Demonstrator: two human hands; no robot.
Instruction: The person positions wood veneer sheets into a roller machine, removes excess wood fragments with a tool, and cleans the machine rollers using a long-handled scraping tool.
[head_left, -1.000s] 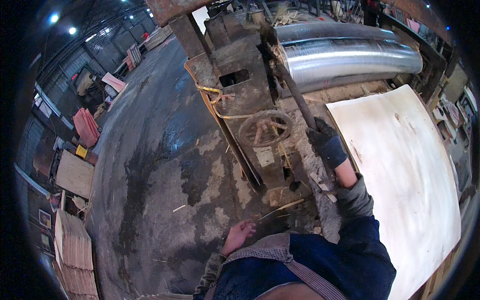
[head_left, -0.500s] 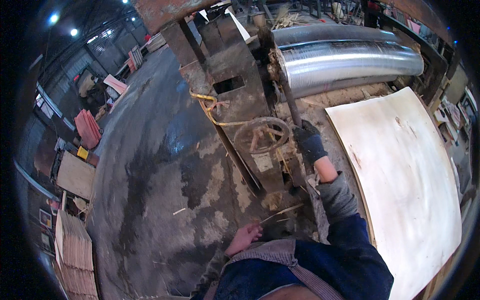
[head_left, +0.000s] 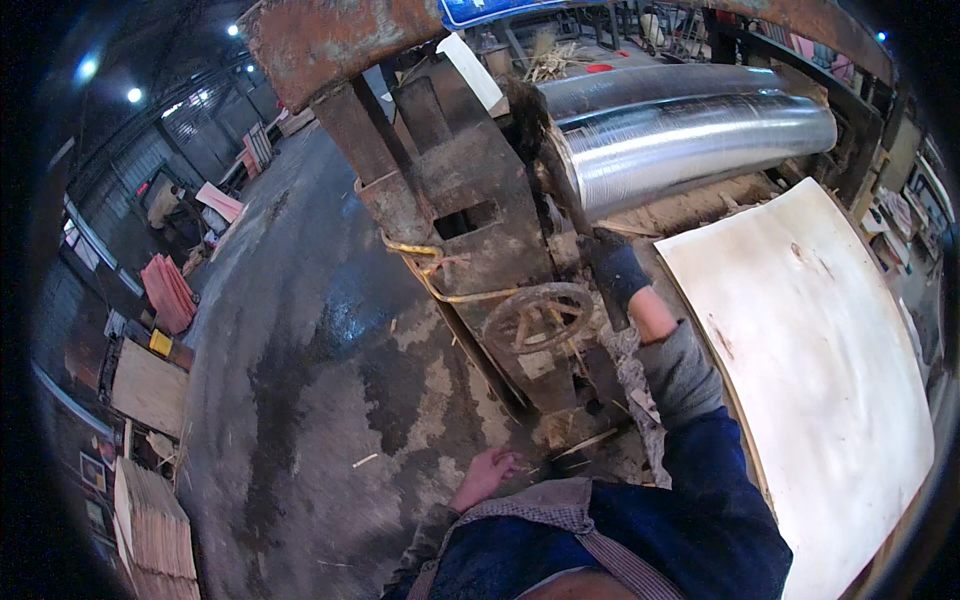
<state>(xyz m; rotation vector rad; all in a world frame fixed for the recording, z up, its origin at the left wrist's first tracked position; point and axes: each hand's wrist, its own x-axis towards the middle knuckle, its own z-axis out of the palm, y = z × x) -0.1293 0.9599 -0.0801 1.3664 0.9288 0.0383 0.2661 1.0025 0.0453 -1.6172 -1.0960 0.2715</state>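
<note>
Left hand (head_left: 487, 476) near; gloved right hand (head_left: 620, 272) at a dark bar (head_left: 567, 190)'s near end
Two hands, well apart: the bare left loosely curled, nothing visible in it; one pale sheet (head_left: 800, 310) lies right; one handwheel (head_left: 540, 318) stands just left of the right hand, whose finger closure is too dark to tell; the one bar lies far and right of the left hand, nearer the right, long axis running near to far, tilting left; beyond, at least one silver roller (head_left: 700, 145).
</note>
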